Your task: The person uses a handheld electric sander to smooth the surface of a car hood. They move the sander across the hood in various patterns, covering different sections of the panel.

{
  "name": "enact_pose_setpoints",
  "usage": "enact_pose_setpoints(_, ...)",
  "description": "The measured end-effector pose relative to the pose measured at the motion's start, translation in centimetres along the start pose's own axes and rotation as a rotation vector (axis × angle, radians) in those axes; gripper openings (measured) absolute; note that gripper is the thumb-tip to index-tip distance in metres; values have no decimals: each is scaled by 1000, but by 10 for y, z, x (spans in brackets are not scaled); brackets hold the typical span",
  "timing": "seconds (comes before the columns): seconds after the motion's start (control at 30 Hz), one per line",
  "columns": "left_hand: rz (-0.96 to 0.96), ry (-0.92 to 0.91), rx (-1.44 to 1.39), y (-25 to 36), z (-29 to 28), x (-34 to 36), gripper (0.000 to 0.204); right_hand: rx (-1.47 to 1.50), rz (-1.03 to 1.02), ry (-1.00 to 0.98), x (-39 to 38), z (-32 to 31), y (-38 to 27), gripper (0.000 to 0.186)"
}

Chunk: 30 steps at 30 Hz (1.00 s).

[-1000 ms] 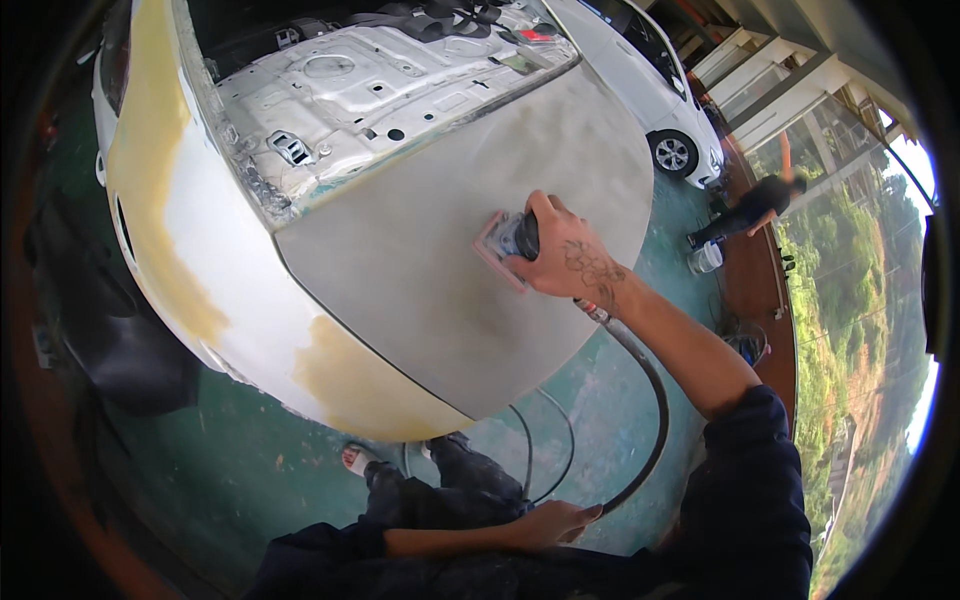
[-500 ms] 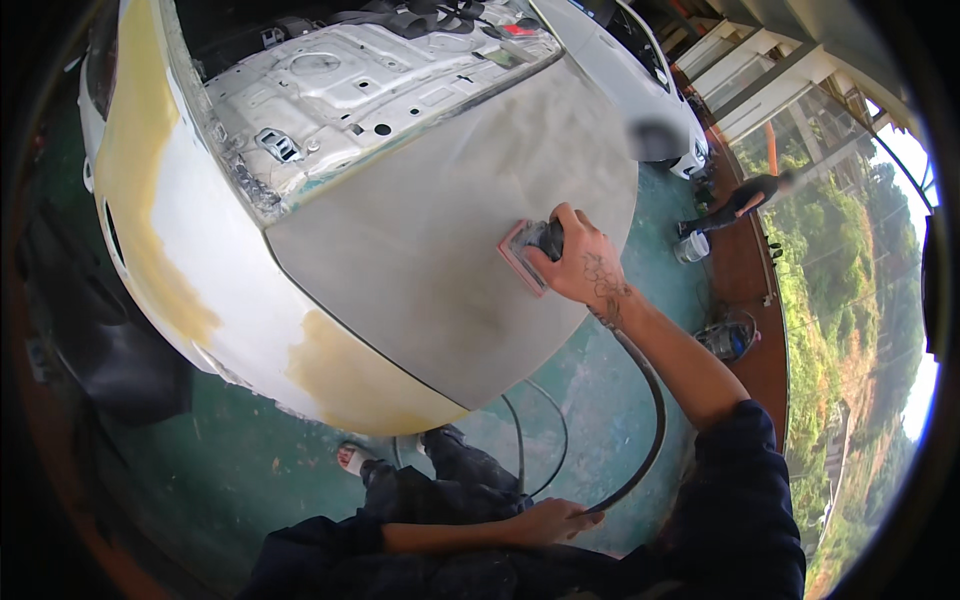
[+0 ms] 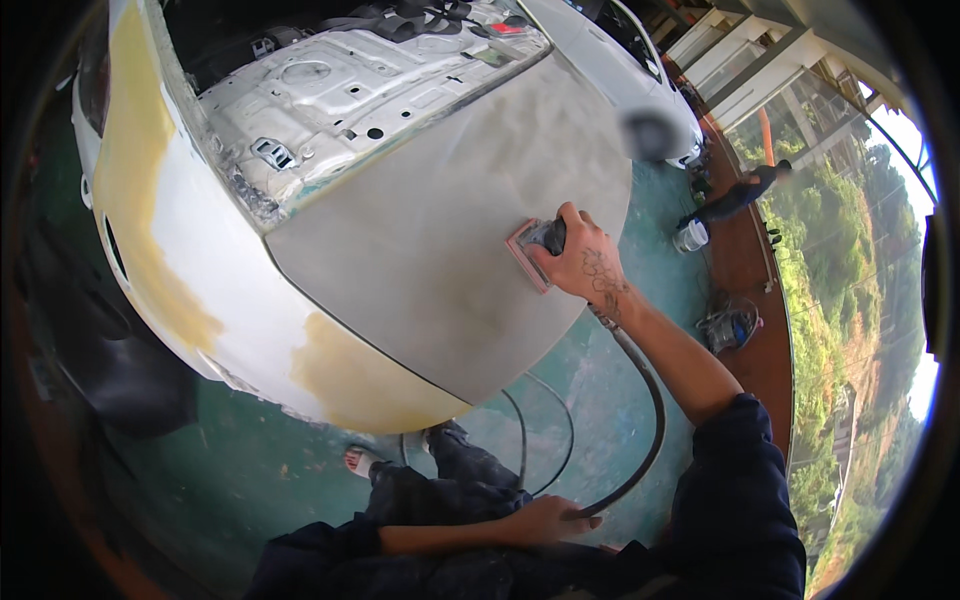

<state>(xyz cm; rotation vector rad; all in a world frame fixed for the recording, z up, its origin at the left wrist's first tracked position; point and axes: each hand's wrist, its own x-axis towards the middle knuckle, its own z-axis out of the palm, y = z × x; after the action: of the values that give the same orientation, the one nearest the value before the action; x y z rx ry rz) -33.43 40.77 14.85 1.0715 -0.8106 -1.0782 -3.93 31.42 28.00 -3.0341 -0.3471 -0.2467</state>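
Observation:
My right hand is wrapped round the dark body of a power sander, whose flat rectangular pad has a pinkish rim. The pad lies on a dull grey car panel, apparently a trunk lid, with cloudy, lighter and darker patches across it. From near my right wrist a thick dark hose curves down to my left hand. That hand is closed round the hose low in front of my body. Beside the panel, the white fender carries yellowish filler patches.
Bare white metal with holes shows through the car's window opening. Another white car stands beyond. At the right, a person bends near a white bucket. Hose loops and a black panel lie on the green floor.
The sander has shifted slightly to the right on the grey panel, with my right hand still round it. My left hand keeps its hold on the hose. The person at the right leans differently.

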Motion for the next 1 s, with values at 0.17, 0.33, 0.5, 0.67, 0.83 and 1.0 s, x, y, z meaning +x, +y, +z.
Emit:
enact_pose_setpoints(0.17,29,-80,2,2,3,-2,42,20,-19,-70,-29,-8,-44,54)
enact_pose_setpoints(0.33,82,-111,-127,-4,8,3,43,82,-228,-141,-69,-6,-78,58)
enact_pose_setpoints(0.5,-27,93,-137,8,6,-3,45,20,72,8,2,-7,-2,56)
enact_pose_setpoints(0.67,-17,163,-119,4,6,-3,42,3,276,25,15,-10,55,52)
enact_pose_setpoints(0.83,59,-16,-46,-11,7,10,48,70,-109,-92,-59,-14,-31,55)
enact_pose_setpoints(1.0,50,-137,-7,1,1,13,50,94,-216,-176,-94,-13,-50,58)
